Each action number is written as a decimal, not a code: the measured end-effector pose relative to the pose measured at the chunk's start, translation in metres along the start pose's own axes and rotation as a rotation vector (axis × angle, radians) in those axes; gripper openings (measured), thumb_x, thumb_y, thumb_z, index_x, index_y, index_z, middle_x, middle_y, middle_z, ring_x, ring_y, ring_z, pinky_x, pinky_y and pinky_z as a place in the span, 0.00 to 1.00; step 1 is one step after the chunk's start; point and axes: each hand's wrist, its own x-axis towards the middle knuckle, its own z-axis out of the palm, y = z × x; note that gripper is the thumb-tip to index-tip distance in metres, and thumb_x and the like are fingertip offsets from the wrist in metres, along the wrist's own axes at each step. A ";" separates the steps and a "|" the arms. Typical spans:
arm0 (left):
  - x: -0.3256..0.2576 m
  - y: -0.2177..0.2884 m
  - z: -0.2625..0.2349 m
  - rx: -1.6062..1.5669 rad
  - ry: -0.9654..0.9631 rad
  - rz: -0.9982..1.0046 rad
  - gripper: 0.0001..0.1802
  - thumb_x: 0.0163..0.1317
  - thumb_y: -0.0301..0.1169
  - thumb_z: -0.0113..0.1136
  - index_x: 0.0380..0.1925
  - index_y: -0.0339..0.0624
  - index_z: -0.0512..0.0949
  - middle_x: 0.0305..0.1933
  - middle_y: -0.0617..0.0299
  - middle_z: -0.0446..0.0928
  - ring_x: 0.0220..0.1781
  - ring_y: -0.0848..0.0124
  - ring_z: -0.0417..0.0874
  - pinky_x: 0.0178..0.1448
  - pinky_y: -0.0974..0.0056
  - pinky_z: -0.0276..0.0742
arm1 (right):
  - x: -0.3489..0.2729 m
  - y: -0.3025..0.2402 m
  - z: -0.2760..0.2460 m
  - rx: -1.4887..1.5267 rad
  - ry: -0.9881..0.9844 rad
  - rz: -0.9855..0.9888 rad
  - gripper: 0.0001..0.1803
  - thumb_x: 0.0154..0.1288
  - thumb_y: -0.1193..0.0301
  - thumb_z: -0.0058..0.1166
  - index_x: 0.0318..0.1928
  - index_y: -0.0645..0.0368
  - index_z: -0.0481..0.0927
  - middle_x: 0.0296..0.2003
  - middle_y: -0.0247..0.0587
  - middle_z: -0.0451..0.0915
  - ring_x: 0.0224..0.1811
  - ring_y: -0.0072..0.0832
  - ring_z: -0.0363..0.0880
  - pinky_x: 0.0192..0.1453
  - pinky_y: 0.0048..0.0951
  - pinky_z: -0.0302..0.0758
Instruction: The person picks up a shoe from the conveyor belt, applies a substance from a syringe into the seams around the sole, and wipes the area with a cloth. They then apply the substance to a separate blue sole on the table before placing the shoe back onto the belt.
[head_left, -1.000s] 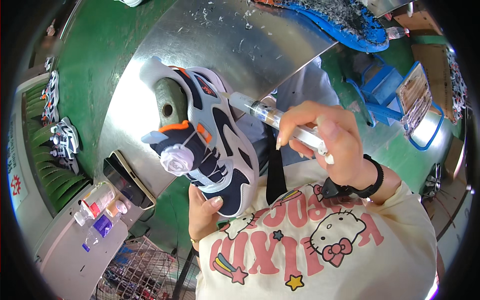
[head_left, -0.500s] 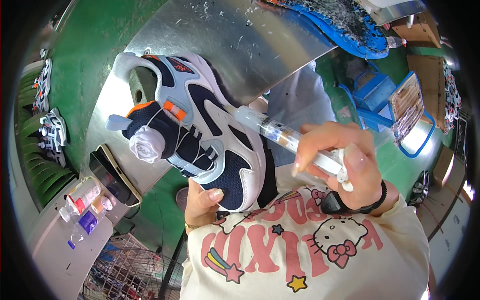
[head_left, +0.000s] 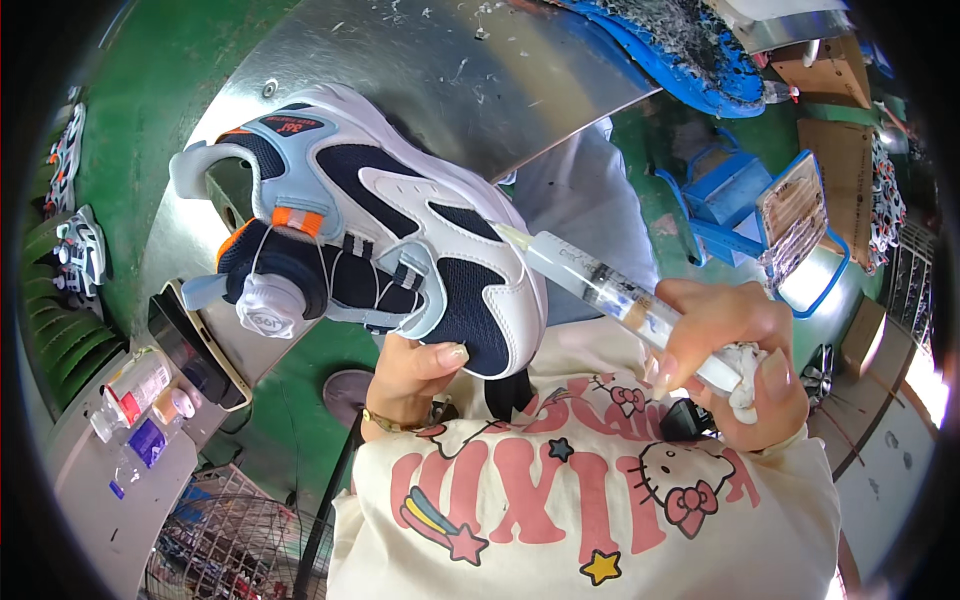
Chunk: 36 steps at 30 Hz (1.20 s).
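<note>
A white, navy and light-blue sneaker (head_left: 400, 215) with orange accents is held up in front of me, toe toward me. Its front end is gripped by my left hand (head_left: 415, 375), thumb on the toe; the other fingers are hidden beneath. On the tongue sits a white lacing dial (head_left: 270, 306). A greenish-grey shoe last (head_left: 230, 190) shows in the ankle opening. My right hand (head_left: 735, 350) is closed around a clear syringe (head_left: 600, 285), with white wadding (head_left: 743, 378) at its rear end. The syringe's pale tip touches or nearly touches the shoe's side near the sole; I cannot tell which.
A metal worktable (head_left: 400, 60) lies beyond the shoe, with a blue tray (head_left: 690, 60) of dark residue. At left are a phone-like dark device (head_left: 200, 345), small bottles (head_left: 135, 395) and a conveyor (head_left: 60, 290) carrying shoes. A blue chair (head_left: 760, 215) stands right; a wire basket (head_left: 240, 540) lower left.
The sneaker has shifted left and tilted, turning its side more toward me. My right hand and the syringe have moved right and down, and the pale tip now shows more plainly.
</note>
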 end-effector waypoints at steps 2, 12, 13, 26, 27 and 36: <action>0.004 0.001 0.003 -0.034 -0.032 -0.001 0.43 0.38 0.22 0.65 0.58 0.34 0.58 0.56 0.52 0.66 0.59 0.58 0.67 0.63 0.55 0.62 | -0.002 -0.004 -0.001 -0.025 0.001 -0.003 0.22 0.58 0.60 0.38 0.30 0.67 0.78 0.21 0.42 0.77 0.16 0.21 0.62 0.20 0.23 0.57; 0.039 -0.008 0.027 -0.027 -0.021 0.039 0.47 0.37 0.35 0.69 0.59 0.37 0.57 0.60 0.54 0.62 0.62 0.60 0.64 0.66 0.55 0.58 | -0.009 -0.011 0.001 -0.051 0.178 -0.160 0.25 0.56 0.56 0.37 0.23 0.65 0.79 0.13 0.38 0.73 0.12 0.22 0.55 0.16 0.25 0.51; 0.044 -0.005 0.041 -0.054 -0.017 0.056 0.48 0.36 0.34 0.69 0.60 0.40 0.56 0.62 0.57 0.60 0.64 0.60 0.61 0.67 0.55 0.56 | -0.008 -0.011 0.000 -0.057 0.173 -0.251 0.26 0.56 0.55 0.37 0.22 0.65 0.79 0.11 0.37 0.72 0.11 0.23 0.55 0.16 0.25 0.50; 0.095 0.010 0.068 -0.104 -0.219 0.127 0.46 0.42 0.36 0.67 0.62 0.47 0.53 0.64 0.63 0.58 0.68 0.69 0.54 0.72 0.54 0.44 | -0.001 -0.008 -0.005 -0.254 0.121 -0.390 0.24 0.56 0.52 0.44 0.27 0.64 0.79 0.10 0.33 0.67 0.11 0.25 0.55 0.16 0.27 0.51; 0.098 0.010 0.066 -0.077 -0.256 0.168 0.43 0.45 0.36 0.65 0.62 0.47 0.54 0.65 0.62 0.57 0.68 0.66 0.53 0.72 0.53 0.46 | 0.000 -0.009 0.001 -0.318 0.161 -0.386 0.23 0.55 0.51 0.42 0.25 0.60 0.77 0.10 0.35 0.65 0.11 0.26 0.53 0.17 0.28 0.50; 0.092 0.038 0.116 -0.346 0.027 0.226 0.16 0.55 0.29 0.57 0.45 0.40 0.71 0.45 0.61 0.76 0.50 0.70 0.76 0.60 0.62 0.70 | 0.015 -0.004 0.009 -0.517 0.166 -0.500 0.26 0.60 0.48 0.36 0.26 0.58 0.75 0.09 0.33 0.60 0.12 0.27 0.53 0.18 0.30 0.53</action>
